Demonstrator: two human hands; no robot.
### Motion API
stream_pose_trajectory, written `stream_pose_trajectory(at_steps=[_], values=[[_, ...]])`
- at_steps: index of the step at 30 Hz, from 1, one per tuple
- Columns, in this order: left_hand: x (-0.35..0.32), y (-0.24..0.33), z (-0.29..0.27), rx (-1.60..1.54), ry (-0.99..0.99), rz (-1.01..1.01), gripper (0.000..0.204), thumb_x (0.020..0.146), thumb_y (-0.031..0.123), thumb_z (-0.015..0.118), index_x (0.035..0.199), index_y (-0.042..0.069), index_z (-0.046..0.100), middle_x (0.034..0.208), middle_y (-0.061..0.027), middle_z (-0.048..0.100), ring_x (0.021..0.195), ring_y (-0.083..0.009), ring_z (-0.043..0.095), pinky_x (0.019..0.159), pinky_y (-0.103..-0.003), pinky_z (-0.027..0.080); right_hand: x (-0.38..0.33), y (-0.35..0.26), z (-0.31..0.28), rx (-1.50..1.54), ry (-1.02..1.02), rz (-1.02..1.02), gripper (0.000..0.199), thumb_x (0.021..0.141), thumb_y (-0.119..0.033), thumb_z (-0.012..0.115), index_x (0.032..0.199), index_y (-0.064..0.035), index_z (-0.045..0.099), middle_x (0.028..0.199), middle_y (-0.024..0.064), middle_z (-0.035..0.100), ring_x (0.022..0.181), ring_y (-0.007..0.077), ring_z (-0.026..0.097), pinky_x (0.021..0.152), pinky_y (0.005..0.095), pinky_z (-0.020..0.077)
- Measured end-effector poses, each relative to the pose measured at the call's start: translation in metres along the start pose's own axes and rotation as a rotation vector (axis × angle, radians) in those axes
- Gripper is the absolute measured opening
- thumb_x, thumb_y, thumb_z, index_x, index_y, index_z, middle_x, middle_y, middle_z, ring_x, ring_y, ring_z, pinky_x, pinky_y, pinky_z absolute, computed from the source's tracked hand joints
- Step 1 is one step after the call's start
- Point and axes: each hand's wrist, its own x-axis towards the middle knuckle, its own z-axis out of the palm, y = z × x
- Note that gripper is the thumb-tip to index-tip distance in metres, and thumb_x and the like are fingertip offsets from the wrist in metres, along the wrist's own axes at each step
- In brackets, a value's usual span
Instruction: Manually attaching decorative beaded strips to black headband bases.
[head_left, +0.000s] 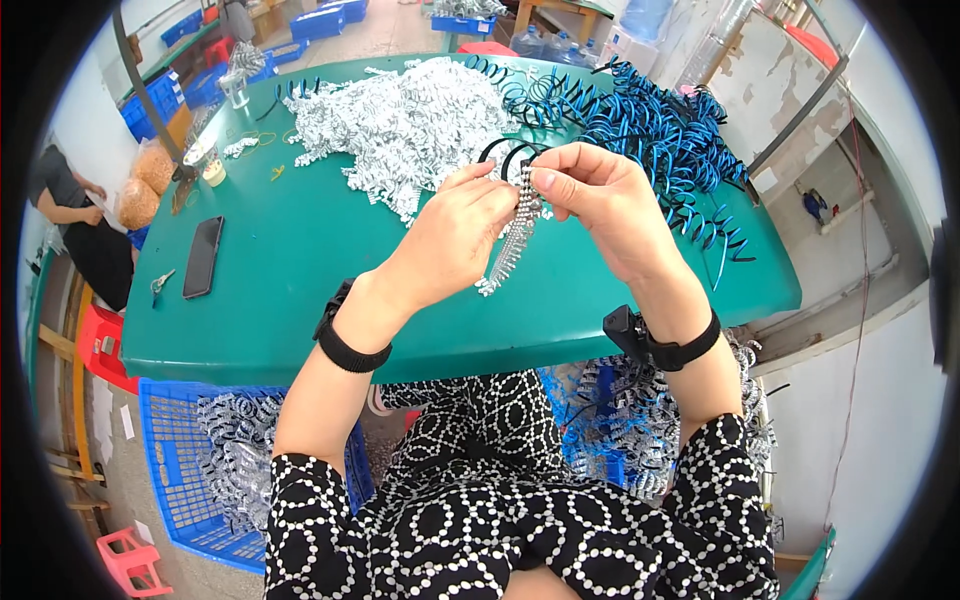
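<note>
Over the green table [320, 310], my left hand [450, 240] is closed around a silver toothed strip [515, 245], whose lower end hangs free below the fingers. My right hand [608, 205] pinches the upper end of the same strip between thumb and forefinger. A black coiled band [492, 148] loops up between the two hands; how it joins the strip is hidden by the fingers. Behind my hands lies a large heap of silver-white curled strips [400, 115]. Blue-and-black coils [650, 130] are piled to the right of it.
On the table's left lie a phone [204, 257], small scissors [161, 283] and a cup [213, 172]. Below the front edge, a blue basket [180, 480] holds silver coils; more coils [650, 420] sit at the right. A person [75, 215] stands at far left, near red stools.
</note>
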Motion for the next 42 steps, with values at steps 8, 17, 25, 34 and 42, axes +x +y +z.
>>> stream_pose_trajectory(at_steps=[8, 17, 25, 34, 42], values=[[0.001, 0.000, 0.000, 0.059, -0.014, 0.031, 0.010, 0.075, -0.002, 0.050, 0.084, -0.001, 0.053, 0.084, -0.0147, 0.059, 0.085, -0.0312, 0.057, 0.095, -0.046, 0.039, 0.000, 0.005, -0.001, 0.067, 0.015, 0.001, 0.015, 0.080, -0.010, 0.067, 0.090, -0.0002, 0.063, 0.082, 0.0017, 0.063, 0.070, 0.0063, 0.053, 0.063, 0.0199, 0.0422], [0.000, 0.001, 0.006, 0.075, -0.076, 0.035, 0.014, 0.079, -0.002, 0.050, 0.093, -0.003, 0.053, 0.081, -0.0160, 0.057, 0.081, -0.0337, 0.056, 0.095, -0.047, 0.039, -0.004, 0.016, -0.007, 0.057, 0.033, -0.012, 0.013, 0.081, -0.008, 0.065, 0.091, 0.0003, 0.062, 0.084, 0.0028, 0.063, 0.071, 0.0071, 0.055, 0.063, 0.0207, 0.0440], [-0.002, 0.004, 0.008, 0.124, -0.108, -0.012, 0.016, 0.076, -0.002, 0.047, 0.089, 0.000, 0.054, 0.083, -0.0135, 0.058, 0.084, -0.0299, 0.057, 0.095, -0.045, 0.039, -0.002, 0.027, -0.004, 0.130, 0.084, 0.038, 0.014, 0.082, -0.009, 0.066, 0.089, 0.0009, 0.061, 0.078, 0.0039, 0.062, 0.067, 0.0098, 0.056, 0.063, 0.0226, 0.0461], [-0.006, -0.005, 0.011, 0.084, -0.171, -0.025, 0.010, 0.082, -0.001, 0.046, 0.088, -0.002, 0.053, 0.078, -0.0142, 0.056, 0.080, -0.0316, 0.056, 0.096, -0.044, 0.038, 0.002, 0.013, -0.010, -0.252, -0.069, 0.042, 0.020, 0.086, -0.010, 0.058, 0.101, 0.0009, 0.064, 0.080, 0.0006, 0.062, 0.066, 0.0045, 0.051, 0.059, 0.0192, 0.0428], [-0.006, -0.014, 0.017, -0.015, -0.181, -0.145, 0.007, 0.086, 0.002, 0.046, 0.087, -0.002, 0.052, 0.082, -0.0152, 0.057, 0.085, -0.0313, 0.056, 0.099, -0.043, 0.035, 0.014, 0.024, -0.021, -0.106, -0.095, 0.046, 0.021, 0.087, -0.011, 0.056, 0.103, -0.0001, 0.065, 0.080, -0.0003, 0.063, 0.067, 0.0035, 0.051, 0.058, 0.0181, 0.0411]])
